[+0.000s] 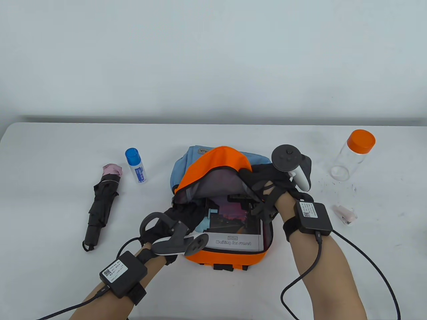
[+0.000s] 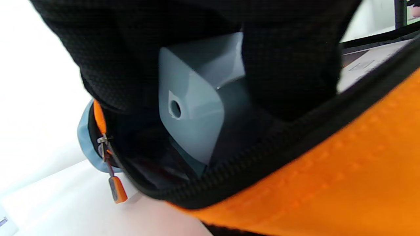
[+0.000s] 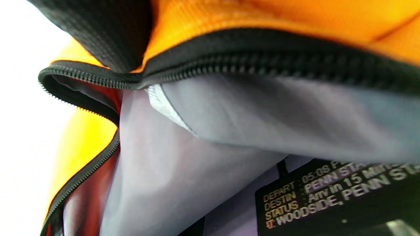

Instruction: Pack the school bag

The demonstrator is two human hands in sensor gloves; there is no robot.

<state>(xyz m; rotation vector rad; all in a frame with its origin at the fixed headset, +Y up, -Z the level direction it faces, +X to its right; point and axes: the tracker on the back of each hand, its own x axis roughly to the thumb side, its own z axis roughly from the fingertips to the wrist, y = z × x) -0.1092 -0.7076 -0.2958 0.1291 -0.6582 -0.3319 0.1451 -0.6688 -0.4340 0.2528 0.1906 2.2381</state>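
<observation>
Table view: an orange and blue school bag [image 1: 213, 166] lies at lower centre of the frame on a white table [image 1: 66, 140], its main zip open and the orange flap [image 1: 217, 160] lifted toward the back. A book [image 1: 233, 230] with a sunset cover lies inside the opening, its white lower edge toward the bottom of the frame. The right hand [image 1: 267, 186] comes in from lower right and grips the right rim of the flap, fingers curled over the zipper edge. The left hand [image 1: 176, 216] reaches into the left side of the opening; its fingers are hidden inside, and beside it a pale blue object [image 1: 205, 221] shows. Left of the bag lie a folded black umbrella [image 1: 101, 206] and an upright white bottle with a blue cap [image 1: 136, 165]. At right stand a clear jar with an orange lid [image 1: 353, 155] and, lower, a small pink-white item [image 1: 345, 215] too small to identify. Left wrist view: black gloved fingers [image 2: 137, 59] close around a pale grey-blue plastic object [image 2: 197, 114] just inside the bag's black zipper rim [image 2: 262, 154]; an orange zip pull [image 2: 117, 190] hangs at lower left. Right wrist view: a gloved fingertip [image 3: 108, 36] at upper left pinches the flap's zipper edge [image 3: 229, 62]; grey lining [image 3: 262, 118] below, and the book's dark cover with printed departure text [image 3: 328, 193] at lower right.
</observation>
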